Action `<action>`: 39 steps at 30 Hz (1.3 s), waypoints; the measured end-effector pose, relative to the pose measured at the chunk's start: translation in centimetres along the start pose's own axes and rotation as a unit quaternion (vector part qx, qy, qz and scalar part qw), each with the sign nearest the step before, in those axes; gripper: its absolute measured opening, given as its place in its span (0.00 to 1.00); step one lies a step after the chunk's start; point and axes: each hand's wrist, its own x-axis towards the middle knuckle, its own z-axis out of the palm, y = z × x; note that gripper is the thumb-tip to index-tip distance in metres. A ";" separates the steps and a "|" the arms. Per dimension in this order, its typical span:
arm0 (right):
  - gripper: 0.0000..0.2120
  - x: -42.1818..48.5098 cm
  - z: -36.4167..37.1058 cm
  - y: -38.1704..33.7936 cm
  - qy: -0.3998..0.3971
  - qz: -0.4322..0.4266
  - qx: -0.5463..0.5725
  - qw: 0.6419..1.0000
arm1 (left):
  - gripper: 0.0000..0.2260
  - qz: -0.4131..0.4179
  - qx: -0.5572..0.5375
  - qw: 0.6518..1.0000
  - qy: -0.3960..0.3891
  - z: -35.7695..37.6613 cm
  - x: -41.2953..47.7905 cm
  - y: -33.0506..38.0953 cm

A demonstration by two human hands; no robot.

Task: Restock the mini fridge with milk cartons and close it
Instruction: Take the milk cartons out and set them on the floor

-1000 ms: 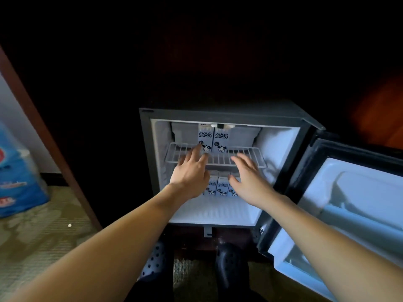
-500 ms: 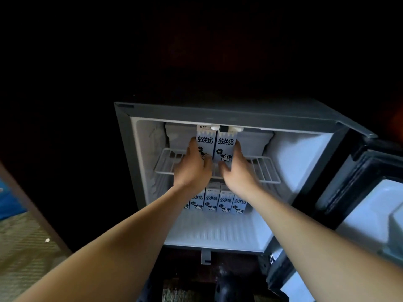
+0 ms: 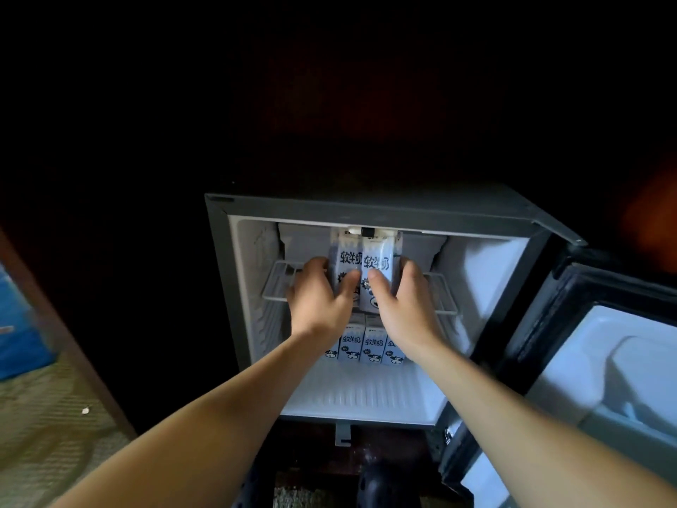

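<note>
The mini fridge [image 3: 366,209] stands open, its door [image 3: 600,361] swung out to the right. Two white-and-blue milk cartons stand side by side on the wire shelf [image 3: 278,287]. My left hand [image 3: 318,298] grips the left carton [image 3: 346,258], thumb across its front. My right hand [image 3: 403,298] grips the right carton [image 3: 379,264] the same way. The right carton looks tilted a little forward. Below the shelf, a row of several more milk cartons [image 3: 361,346] stands on the fridge floor, partly hidden by my wrists.
Dark cabinet wood surrounds the fridge. A blue package [image 3: 18,324] sits at the far left on the patterned carpet [image 3: 47,427]. Dark shoes [image 3: 381,482] show at the bottom, in front of the fridge.
My hands went from reaching toward the shelf to closing around the two upper cartons. The camera moved closer to the fridge.
</note>
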 end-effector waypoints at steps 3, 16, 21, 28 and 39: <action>0.17 -1.9 -1.5 -0.9 -0.047 0.020 0.007 0.999 | 0.14 -0.013 0.006 0.999 -0.029 -1.4 -1.3 1.3; 0.30 -10.2 -8.3 -4.4 -0.228 0.030 -0.038 0.972 | 0.19 -0.060 0.068 0.967 -0.237 -9.0 -9.8 3.4; 0.19 -14.0 -8.4 -5.5 -0.283 0.015 -0.140 0.949 | 0.23 -0.087 0.056 0.959 -0.264 -11.4 -12.7 3.6; 0.16 -15.1 -12.5 -7.8 -0.313 0.018 -0.153 0.937 | 0.38 -0.062 0.065 0.955 -0.282 -14.6 -14.7 6.8; 0.10 -19.8 -26.3 -7.2 -0.219 -0.001 -0.169 0.961 | 0.17 0.068 0.013 0.931 -0.359 -12.3 -19.1 19.2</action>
